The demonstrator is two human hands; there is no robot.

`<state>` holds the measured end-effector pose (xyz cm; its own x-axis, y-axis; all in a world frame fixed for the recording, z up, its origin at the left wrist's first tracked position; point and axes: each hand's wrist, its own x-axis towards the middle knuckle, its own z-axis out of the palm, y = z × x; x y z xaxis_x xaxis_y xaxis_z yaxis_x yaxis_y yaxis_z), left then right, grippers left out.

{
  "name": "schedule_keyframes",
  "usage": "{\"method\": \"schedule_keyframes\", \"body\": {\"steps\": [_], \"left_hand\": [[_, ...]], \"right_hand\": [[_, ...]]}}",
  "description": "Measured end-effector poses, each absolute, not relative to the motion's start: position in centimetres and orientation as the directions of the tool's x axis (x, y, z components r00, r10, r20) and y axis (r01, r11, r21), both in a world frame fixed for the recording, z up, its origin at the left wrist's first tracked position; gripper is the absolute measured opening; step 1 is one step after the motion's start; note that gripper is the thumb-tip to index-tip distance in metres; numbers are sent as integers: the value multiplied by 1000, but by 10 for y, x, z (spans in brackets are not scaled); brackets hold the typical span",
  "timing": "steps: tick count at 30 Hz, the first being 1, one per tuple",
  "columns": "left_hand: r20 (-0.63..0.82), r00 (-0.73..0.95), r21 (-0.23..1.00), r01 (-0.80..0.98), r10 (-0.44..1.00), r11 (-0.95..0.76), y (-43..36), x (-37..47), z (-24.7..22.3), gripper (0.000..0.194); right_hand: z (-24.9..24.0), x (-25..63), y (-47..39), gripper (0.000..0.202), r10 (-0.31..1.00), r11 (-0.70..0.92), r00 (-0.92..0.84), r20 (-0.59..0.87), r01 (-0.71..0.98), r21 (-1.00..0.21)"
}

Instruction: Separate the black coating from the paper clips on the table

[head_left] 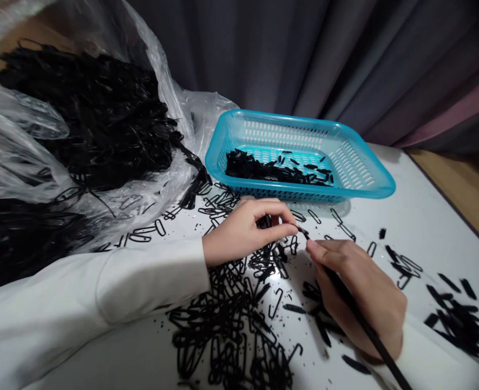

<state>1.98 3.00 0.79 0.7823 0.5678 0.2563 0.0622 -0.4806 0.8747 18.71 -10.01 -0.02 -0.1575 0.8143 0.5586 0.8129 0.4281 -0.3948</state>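
While the left hand [251, 227] pinches a small black piece [302, 231], head view | right hand [361, 292] grips a slender black rod [367, 326] penwise | both before the blue basket [375, 185] | rod probably light, stiff; hold near tip

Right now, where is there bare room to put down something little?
One bare patch of white tabletop lies between the blue perforated plastic basket and the tabletop's right edge. Another is below the left white sleeve, beside the heap of thin black loops. Crowded: loops around the left hand, a pile of black strips right of the right hand.
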Motion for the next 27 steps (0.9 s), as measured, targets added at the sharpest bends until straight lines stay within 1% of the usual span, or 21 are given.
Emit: {"method": "schedule_keyframes", "body": {"steps": [3, 5, 7, 11, 14, 27], "left_hand": [[243, 814, 839, 97, 528, -535, 26, 19, 10, 9], [246, 802, 845, 99, 545, -526, 26, 19, 10, 10], [258, 767, 858, 98, 587, -504, 27, 20, 9, 10], [251, 681, 872, 150, 688, -466, 28, 22, 8, 9], [255, 643, 875, 163, 722, -455, 29, 22, 6, 8], [293, 651, 870, 121, 700, -477, 28, 21, 3, 7]], "right_hand": [[2, 189, -94, 30, 802, 361, -50, 595, 834, -417], [2, 190, -91, 29, 783, 347, 4, 622, 827, -443], [1, 188, -91, 32, 760, 381, 20, 649, 796, -471], [-1, 183, -92, 36, 716, 476, 8, 698, 726, -497], [0, 183, -93, 37, 715, 508, -20, 699, 702, -499], [4, 186, -92, 34, 741, 510, -108, 663, 733, -450]]}}
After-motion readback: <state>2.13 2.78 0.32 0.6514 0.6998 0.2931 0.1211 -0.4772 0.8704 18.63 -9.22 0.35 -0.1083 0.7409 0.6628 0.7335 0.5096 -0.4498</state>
